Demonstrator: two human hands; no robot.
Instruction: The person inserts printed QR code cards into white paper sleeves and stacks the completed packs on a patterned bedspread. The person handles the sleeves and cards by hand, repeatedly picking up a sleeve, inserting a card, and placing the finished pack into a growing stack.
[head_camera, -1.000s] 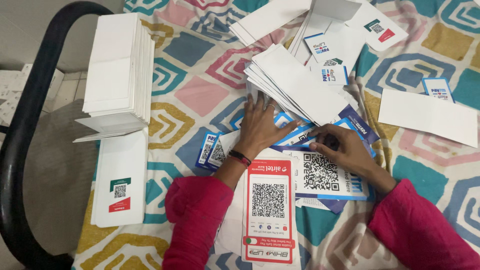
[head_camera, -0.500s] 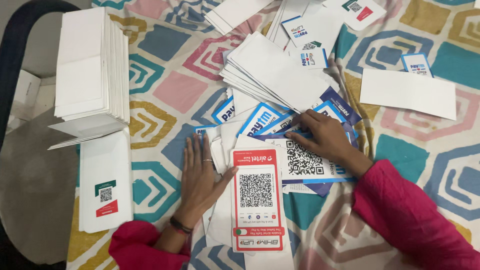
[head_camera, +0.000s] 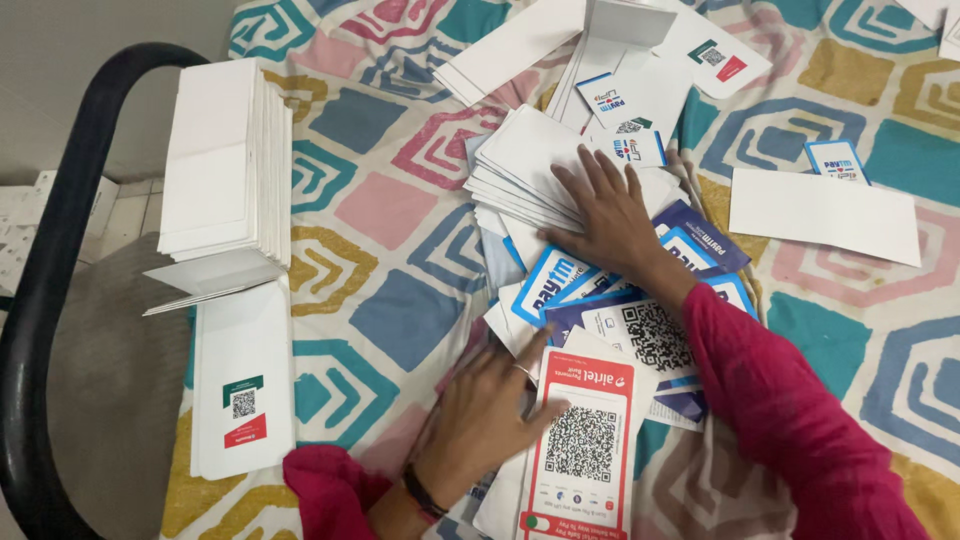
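My left hand lies flat with spread fingers on white sheets beside a red and white card with a square code, its thumb resting on the card's left edge. My right hand presses flat on a fanned pile of white envelopes in the middle of the bed. Between the hands lie blue and white cards and a white sheet with a square code. Both arms wear pink sleeves.
A tall neat stack of white envelopes stands at the left, with a single envelope bearing a green and red label below it. More loose envelopes and cards lie at the top, one envelope at the right. A black chair arm curves along the left edge.
My right hand has moved up from the coded sheet onto the fanned envelope pile. My left hand has shifted right, onto the edge of the red card. The view has swung slightly.
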